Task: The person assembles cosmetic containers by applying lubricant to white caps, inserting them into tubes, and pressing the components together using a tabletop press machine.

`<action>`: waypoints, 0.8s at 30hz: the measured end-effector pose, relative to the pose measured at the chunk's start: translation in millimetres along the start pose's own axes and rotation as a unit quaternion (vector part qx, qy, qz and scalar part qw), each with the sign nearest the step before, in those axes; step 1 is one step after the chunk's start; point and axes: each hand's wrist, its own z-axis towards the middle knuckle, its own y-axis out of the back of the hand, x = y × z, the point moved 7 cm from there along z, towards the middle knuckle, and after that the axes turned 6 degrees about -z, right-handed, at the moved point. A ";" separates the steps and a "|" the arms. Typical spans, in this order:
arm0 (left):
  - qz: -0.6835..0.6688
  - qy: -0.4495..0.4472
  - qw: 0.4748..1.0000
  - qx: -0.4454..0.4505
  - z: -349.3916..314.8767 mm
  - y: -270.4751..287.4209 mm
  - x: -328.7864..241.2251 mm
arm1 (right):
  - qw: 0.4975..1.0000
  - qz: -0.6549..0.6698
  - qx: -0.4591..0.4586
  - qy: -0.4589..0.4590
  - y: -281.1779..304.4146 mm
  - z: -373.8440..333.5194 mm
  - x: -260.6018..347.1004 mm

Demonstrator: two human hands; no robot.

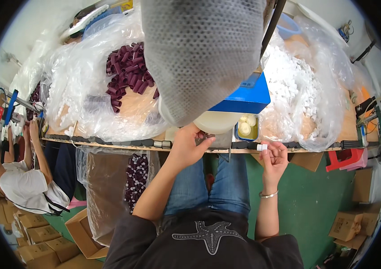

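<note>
My left hand [187, 145] is at the table edge, under the rim of a pale rounded cover [217, 122]. Its fingers curl inward and the tips are hidden, so what they hold does not show. Between the thumb and fingers of my right hand [275, 158] is a small white plastic cap [261, 147], just off the table's front edge. A small tray [256, 134] with cream-coloured lumps in yellowish liquid sits between my hands, below a blue box-shaped machine body [248, 99]. A large grey mesh cloth [204, 54] hangs in front and hides much of the machine.
Maroon tubes [130, 74] lie piled at the left on plastic sheeting; small white pieces [293, 85] are heaped at the right. A clear bag of maroon and white parts [137, 179] hangs below the table. Another person [33, 184] works at far left. Cardboard boxes [42, 249] and a red stool [344, 158] stand around.
</note>
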 end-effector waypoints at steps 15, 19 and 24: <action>0.092 -0.054 0.988 -0.110 -15.3 -7.1 0.8 | 0.998 0.022 0.063 -0.001 -34.7 -4.5 0.5; 0.085 -0.092 0.985 -0.115 -18.4 -5.0 7.7 | 0.994 0.041 0.100 0.026 -60.7 -1.8 11.7; 0.099 -0.090 0.988 -0.080 -14.1 -5.6 0.2 | 0.985 0.119 0.121 -0.020 -86.5 6.0 5.5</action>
